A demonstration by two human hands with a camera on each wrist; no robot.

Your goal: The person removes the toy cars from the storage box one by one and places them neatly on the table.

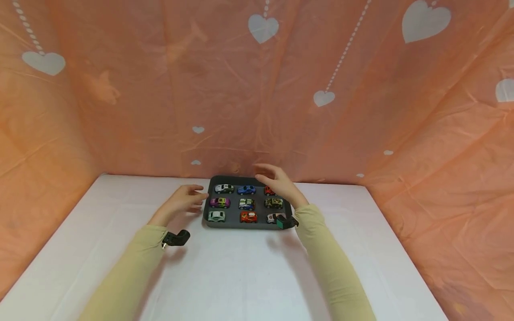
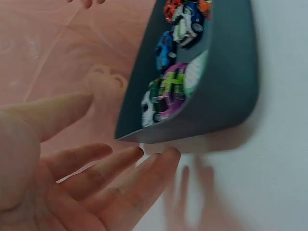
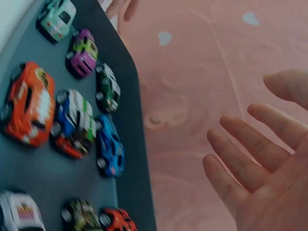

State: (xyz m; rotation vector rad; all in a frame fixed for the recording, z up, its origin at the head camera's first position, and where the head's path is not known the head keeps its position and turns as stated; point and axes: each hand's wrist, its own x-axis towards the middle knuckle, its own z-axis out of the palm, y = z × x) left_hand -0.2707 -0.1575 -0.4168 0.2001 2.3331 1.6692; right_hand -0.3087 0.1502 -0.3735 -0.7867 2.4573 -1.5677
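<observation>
A dark grey tray (image 1: 237, 226) lies near the far edge of the table, with several toy cars set in three rows. Among them are a purple and yellow car (image 2: 172, 91), a blue car (image 3: 110, 145) and an orange car (image 3: 31, 103). My left hand (image 1: 184, 199) is at the tray's left side, fingers spread and fingertips close to its wall. Over the tray's back right part hovers my right hand (image 1: 278, 182), fingers extended and holding nothing; it partly covers a red car (image 1: 268, 191) in the head view.
A white table (image 1: 225, 272) stretches from the tray toward me. Orange cloth (image 1: 225, 89) with white hearts hangs behind the table and along both sides. Each wrist carries a small black camera, the left one (image 1: 176, 238) standing off the sleeve.
</observation>
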